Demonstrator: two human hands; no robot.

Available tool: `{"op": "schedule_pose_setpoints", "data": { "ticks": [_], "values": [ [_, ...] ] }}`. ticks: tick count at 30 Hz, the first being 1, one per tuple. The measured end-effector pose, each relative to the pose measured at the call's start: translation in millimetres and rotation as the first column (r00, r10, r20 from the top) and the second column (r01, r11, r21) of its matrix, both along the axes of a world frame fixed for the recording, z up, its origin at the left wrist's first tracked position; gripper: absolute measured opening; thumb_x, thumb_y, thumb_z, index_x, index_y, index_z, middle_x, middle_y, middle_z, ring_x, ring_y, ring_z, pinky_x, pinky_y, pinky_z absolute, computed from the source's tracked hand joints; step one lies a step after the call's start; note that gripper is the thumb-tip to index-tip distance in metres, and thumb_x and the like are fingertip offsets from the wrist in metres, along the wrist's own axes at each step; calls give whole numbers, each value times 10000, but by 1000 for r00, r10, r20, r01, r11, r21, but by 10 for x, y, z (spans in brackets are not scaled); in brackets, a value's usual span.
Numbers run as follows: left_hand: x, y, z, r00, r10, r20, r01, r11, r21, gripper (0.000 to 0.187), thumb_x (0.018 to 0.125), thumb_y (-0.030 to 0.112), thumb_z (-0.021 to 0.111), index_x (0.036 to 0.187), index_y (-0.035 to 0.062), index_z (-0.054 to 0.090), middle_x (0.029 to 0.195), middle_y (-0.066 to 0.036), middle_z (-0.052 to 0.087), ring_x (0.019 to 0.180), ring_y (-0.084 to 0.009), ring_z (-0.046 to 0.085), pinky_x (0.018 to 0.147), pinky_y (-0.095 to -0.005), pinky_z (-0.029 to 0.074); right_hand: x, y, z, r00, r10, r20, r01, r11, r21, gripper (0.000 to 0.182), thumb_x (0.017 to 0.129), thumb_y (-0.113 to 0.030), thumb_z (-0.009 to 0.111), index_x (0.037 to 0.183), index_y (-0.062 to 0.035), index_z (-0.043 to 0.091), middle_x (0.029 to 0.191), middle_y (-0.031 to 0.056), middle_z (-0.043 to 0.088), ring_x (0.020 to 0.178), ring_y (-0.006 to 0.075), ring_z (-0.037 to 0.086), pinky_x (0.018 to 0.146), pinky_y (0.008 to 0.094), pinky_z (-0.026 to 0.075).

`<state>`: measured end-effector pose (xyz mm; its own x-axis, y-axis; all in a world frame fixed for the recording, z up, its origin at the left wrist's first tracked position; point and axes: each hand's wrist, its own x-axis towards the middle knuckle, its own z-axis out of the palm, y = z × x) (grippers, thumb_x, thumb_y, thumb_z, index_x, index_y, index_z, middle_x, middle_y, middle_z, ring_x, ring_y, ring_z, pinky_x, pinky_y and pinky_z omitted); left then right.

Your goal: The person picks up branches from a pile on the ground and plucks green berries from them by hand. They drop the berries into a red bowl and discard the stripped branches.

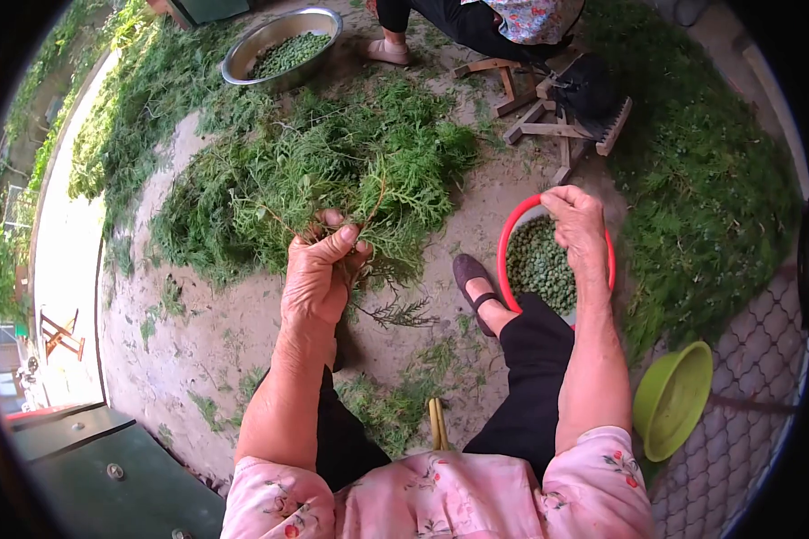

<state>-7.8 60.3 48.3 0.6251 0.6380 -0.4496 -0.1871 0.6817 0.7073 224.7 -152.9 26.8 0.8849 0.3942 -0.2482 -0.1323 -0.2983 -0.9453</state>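
My left hand is closed around a leafy green sprig, whose thin stems stick out past the fingers. Beyond that hand lies a big heap of feathery green branches on the ground. My right hand is over the far rim of a red-rimmed bucket, its fingers pinched together. Whether anything is between those fingertips I cannot make out. Small round green seed cones fill much of the bucket, which stands beside my shoe.
Across the heap, another person sits low near wooden stools. A metal basin holds more green cones. Greenery is piled at the right, near a yellow-green basin. A dark green metal box stands at lower left.
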Motion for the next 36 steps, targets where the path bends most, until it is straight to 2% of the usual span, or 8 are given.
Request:
{"op": "schedule_pose_setpoints", "data": {
  "ticks": [3,8,13,16,18,24,28,36],
  "values": [
    [-23,59,31,999,45,22,-45,999,-17,235,750,40,690,913,99,531,814,-15,572,647,-135,560,576,-266,503,427,-462,-444,890,152,429,98,857,-506,210,675,-57,641,881,-24,656,794,74,650,665,174,603,622,314,479],
    [-46,123,36,997,79,4,-79,993,-87,226,757,14,675,914,94,533,816,-34,587,632,-140,564,600,-282,521,614,-863,-926,940,92,329,294,272,-916,252,723,-134,605,947,-35,665,970,180,640,973,299,601,841,368,459],
    [-40,139,9,995,89,49,-83,990,-113,204,766,20,669,902,88,534,805,-30,583,628,-141,562,623,-292,523,658,-908,-1106,969,66,237,203,327,-923,275,790,-190,531,980,-31,650,1053,184,607,979,339,586,859,417,448],
    [-27,135,3,994,100,40,-95,989,-110,197,764,15,669,893,79,533,805,-31,575,632,-146,558,637,-299,521,669,-793,-1346,935,130,330,97,800,-592,258,782,-37,466,971,-16,641,901,200,633,831,347,624,685,426,503],
    [-6,127,8,993,111,28,-107,989,-104,194,763,9,668,887,73,533,809,-34,571,636,-150,554,642,-303,520,148,-210,-584,992,-73,104,100,953,-285,271,836,-96,503,1082,-22,588,705,79,585,458,117,531,339,241,377],
    [13,99,-45,988,145,59,-134,980,-149,178,769,25,669,878,80,540,802,-25,565,645,-152,555,658,-314,511,-787,514,-394,852,376,-363,-319,924,209,406,794,-68,585,1178,37,503,981,112,610,429,78,495,336,214,361],
    [17,68,-24,989,132,70,-124,986,-107,171,783,18,651,912,70,550,843,-25,581,710,-157,579,667,-303,508,-1023,711,-262,628,538,-563,-360,841,403,371,809,-81,617,1124,75,499,798,79,594,438,66,482,337,208,345],
    [35,-67,-2,991,78,-108,-26,909,417,176,762,23,665,937,27,648,863,-6,635,734,-94,565,649,-247,471,-1127,759,224,884,344,-317,-239,915,325,267,800,-39,629,1037,55,548,683,34,573,431,56,474,351,204,344]
  ]
}}
